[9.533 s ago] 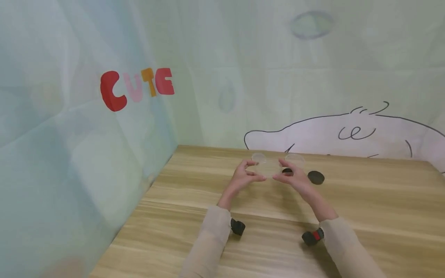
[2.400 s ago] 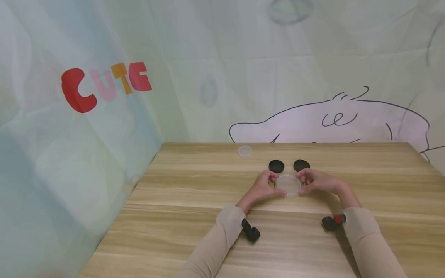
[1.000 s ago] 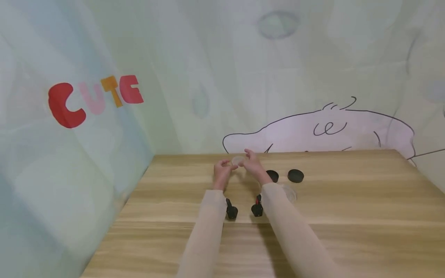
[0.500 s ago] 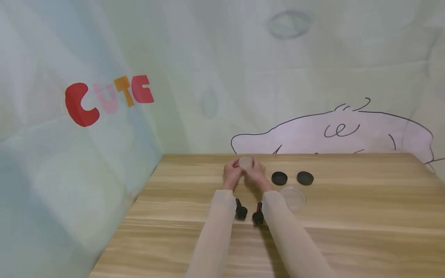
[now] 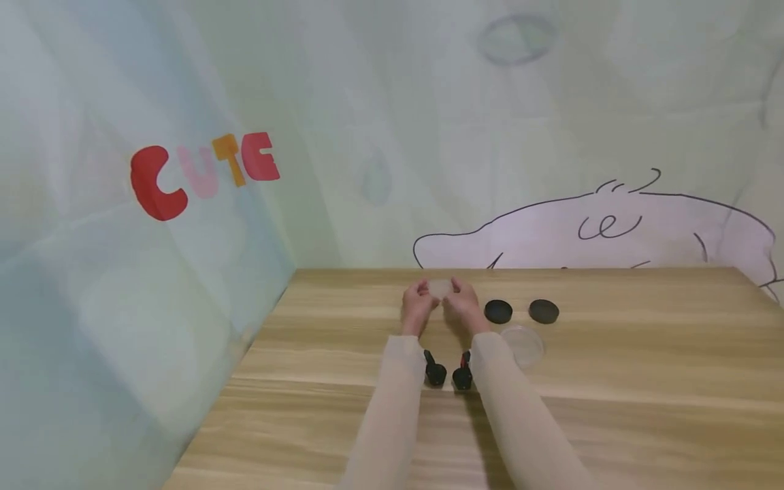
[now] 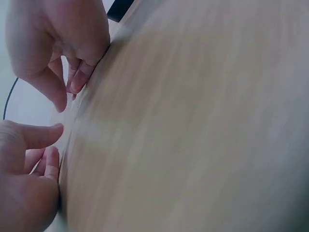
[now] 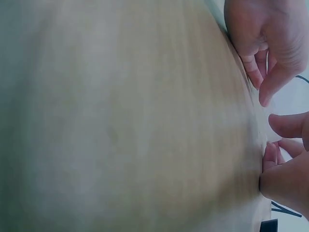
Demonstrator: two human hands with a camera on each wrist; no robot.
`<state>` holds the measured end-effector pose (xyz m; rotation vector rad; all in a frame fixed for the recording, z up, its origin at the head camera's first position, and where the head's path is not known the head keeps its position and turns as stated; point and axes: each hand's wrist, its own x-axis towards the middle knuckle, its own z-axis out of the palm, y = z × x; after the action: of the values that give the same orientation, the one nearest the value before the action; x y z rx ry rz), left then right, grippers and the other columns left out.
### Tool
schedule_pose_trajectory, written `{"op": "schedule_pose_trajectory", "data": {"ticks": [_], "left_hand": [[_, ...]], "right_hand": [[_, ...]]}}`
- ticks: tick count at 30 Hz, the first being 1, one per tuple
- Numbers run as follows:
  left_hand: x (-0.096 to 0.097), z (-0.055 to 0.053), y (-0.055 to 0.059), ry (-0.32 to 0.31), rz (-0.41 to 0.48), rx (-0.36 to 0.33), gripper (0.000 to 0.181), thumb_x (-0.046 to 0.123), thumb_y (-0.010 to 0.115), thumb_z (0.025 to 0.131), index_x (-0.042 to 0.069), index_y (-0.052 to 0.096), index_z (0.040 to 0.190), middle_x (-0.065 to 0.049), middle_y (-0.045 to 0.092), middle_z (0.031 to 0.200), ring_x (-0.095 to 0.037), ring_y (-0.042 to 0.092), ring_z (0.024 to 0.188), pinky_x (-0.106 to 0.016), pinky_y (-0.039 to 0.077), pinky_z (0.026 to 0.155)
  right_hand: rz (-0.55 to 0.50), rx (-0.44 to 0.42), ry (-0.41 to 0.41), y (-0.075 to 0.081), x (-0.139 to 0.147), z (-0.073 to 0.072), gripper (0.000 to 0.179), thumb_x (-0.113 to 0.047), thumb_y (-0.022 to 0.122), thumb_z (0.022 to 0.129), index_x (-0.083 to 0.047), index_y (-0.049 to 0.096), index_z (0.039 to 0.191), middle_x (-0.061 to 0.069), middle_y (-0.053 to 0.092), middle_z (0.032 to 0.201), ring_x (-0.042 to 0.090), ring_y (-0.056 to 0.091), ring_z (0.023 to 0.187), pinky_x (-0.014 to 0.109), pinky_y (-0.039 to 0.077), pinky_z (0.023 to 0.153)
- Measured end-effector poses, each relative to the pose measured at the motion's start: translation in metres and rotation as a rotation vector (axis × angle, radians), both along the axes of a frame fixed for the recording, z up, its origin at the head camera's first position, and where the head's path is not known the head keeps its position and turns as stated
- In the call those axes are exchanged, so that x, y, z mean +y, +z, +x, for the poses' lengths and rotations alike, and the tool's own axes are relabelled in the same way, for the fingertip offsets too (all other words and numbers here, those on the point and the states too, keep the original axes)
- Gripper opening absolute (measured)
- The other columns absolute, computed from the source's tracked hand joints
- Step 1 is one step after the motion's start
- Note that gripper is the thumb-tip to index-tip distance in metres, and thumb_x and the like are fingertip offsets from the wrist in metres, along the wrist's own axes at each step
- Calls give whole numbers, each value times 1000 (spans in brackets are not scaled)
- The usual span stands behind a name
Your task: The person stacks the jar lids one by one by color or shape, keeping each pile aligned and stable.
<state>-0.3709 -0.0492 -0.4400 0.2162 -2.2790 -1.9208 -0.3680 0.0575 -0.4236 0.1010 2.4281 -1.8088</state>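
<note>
At the back of the wooden table [image 5: 343, 354], a small clear round disc [image 5: 439, 288] lies between both hands. My left hand [image 5: 418, 305] holds its left edge with thumb and curled fingers. My right hand [image 5: 463, 304] grips the right side in the same way. In the left wrist view the right hand [image 6: 63, 43] is at the top and the left hand [image 6: 29, 174] below, thumbs pointing at each other, fingers low at the tabletop. The right wrist view shows the left hand [image 7: 268, 43] above the right hand [image 7: 289, 159]. The disc barely shows there.
Two black round lids [image 5: 499, 312] [image 5: 544, 311] lie side by side to the right of the hands. In front of them sits a larger clear round dish [image 5: 523, 346], partly behind the right sleeve [image 5: 499, 354]. A printed cloth wall [image 5: 367, 136] rises behind and at the left.
Earlier both hands held the larger clear dish; they let it go in front of the black lids. They then reached left to the small disc, and the fingers have closed in on its sides.
</note>
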Motion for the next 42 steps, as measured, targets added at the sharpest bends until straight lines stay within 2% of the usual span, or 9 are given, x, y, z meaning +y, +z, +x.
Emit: {"op": "schedule_pose_trajectory", "data": {"ticks": [7, 9, 13, 15, 16, 24, 29, 36, 42], "left_hand": [[12, 4, -4, -3, 59, 38, 52, -3, 56, 81, -6, 53, 133, -19, 59, 123, -24, 54, 110, -28, 48, 90], [11, 8, -3, 6, 97, 29, 50, -4, 56, 83, -6, 54, 133, -20, 59, 123, -23, 54, 109, -26, 48, 86], [6, 16, 1, -7, 164, 24, 48, -9, 56, 85, -7, 52, 133, -22, 57, 128, -21, 56, 105, -21, 47, 78], [6, 18, 5, -31, 184, 51, 48, -10, 56, 85, -8, 51, 133, -23, 55, 131, -21, 58, 104, -20, 47, 76], [7, 18, 8, -44, 191, 67, 48, -10, 57, 85, -7, 52, 133, -22, 54, 132, -20, 58, 103, -19, 47, 76], [22, 25, 36, -97, 241, 159, 50, -12, 56, 84, -10, 50, 134, -25, 51, 133, -34, 61, 113, -23, 51, 83], [31, 43, 52, -120, 266, 187, 52, -13, 56, 83, -11, 48, 135, -28, 50, 135, -38, 59, 117, -22, 51, 81], [37, 68, 57, -176, 322, 154, 47, -15, 65, 80, -10, 57, 126, -26, 60, 126, -18, 64, 100, -22, 56, 80], [59, 82, 56, -285, 308, 111, 45, -12, 69, 80, -8, 60, 124, -26, 65, 120, -16, 66, 99, -27, 56, 87]], "right_hand": [[-48, -31, 5, -2, 11, -9, 60, 1, 54, 91, 6, 34, 147, 25, 35, 153, 32, 37, 140, 41, 33, 115], [-67, 20, 34, -30, 17, -34, 57, -6, 63, 89, 4, 45, 142, 22, 47, 146, 29, 45, 136, 39, 36, 114], [-95, 30, 59, -35, 19, -36, 55, -8, 68, 87, 2, 51, 138, 19, 55, 139, 27, 51, 129, 39, 40, 111], [-112, 40, 64, -27, 21, -28, 55, -9, 66, 89, 2, 48, 139, 20, 53, 140, 27, 49, 129, 39, 40, 110], [-84, 17, 48, 0, 18, -7, 55, -4, 61, 91, 5, 43, 142, 24, 49, 142, 32, 46, 131, 43, 38, 111], [-38, 151, 102, 42, 41, 20, 55, -7, 58, 96, 3, 37, 146, 27, 49, 138, 31, 48, 124, 38, 42, 102], [-13, 194, 142, 47, 60, 34, 58, -12, 61, 95, 0, 38, 147, 26, 48, 140, 34, 47, 129, 44, 42, 107], [1, 199, 159, 44, 84, 66, 59, -18, 63, 95, -5, 39, 148, 23, 48, 142, 34, 47, 132, 44, 43, 107], [56, 258, 146, 40, 119, 88, 59, -20, 65, 94, -1, 43, 144, 25, 53, 137, 36, 51, 126, 21, 46, 94]]}}
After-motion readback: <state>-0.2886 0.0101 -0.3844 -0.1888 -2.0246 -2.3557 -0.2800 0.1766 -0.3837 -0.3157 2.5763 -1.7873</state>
